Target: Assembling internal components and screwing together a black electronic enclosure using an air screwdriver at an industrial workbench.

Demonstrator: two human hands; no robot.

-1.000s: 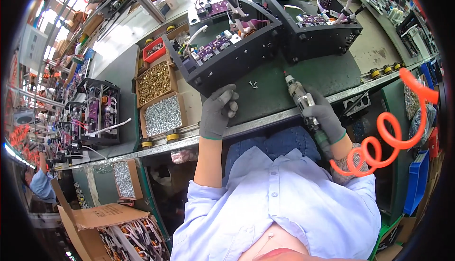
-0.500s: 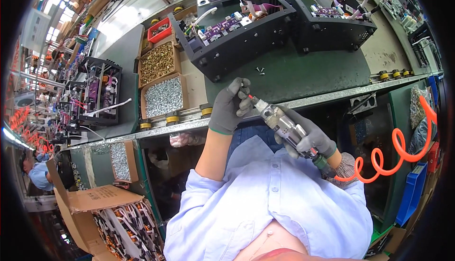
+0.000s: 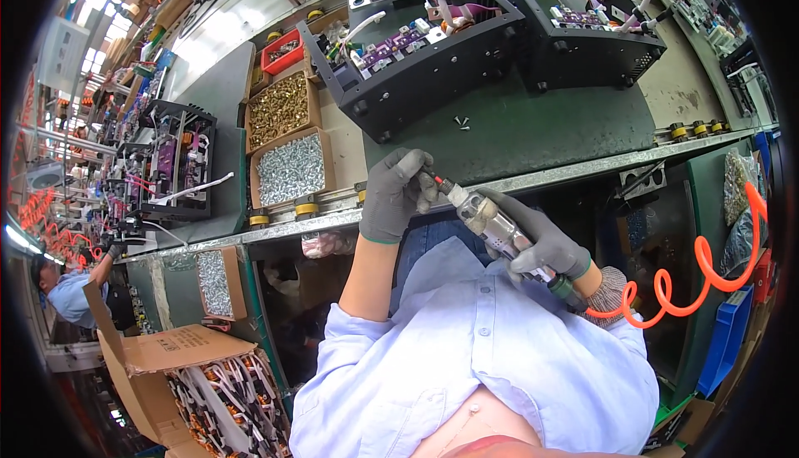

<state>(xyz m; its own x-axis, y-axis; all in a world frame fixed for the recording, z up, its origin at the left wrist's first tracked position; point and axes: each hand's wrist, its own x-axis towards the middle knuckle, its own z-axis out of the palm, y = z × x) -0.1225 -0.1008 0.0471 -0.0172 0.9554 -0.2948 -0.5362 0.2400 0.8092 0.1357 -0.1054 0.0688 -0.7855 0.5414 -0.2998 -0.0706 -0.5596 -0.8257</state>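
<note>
My right hand [image 3: 549, 246], in a grey glove, is wrapped round an air screwdriver [image 3: 495, 227]. The tool slants up and left across the front of my body, and an orange coiled hose [image 3: 662, 283] runs from its rear end. Its red bit [image 3: 439, 180] points at my left hand [image 3: 393, 200], also gloved in grey. The left fingers are curled in a pinch beside the bit tip; what they hold is too small and hidden to name. Beyond the hands, a few loose screws [image 3: 462, 123] lie on the green mat [image 3: 516, 133], in front of a black metal housing [image 3: 433, 71] with purple circuit boards.
A second black housing [image 3: 583, 54] stands to the right. At left are a box of silver screws [image 3: 290, 167], a box of brass-coloured parts [image 3: 280, 111] and a red tray [image 3: 283, 52]. A metal bench edge [image 3: 566, 173] crosses ahead. A carton of wired parts [image 3: 191, 350] sits lower left.
Both hands and the screwdriver have come slightly nearer my body, and the left fingers bunch closer round the bit tip. At the far left, another person's arm has come into sight.
</note>
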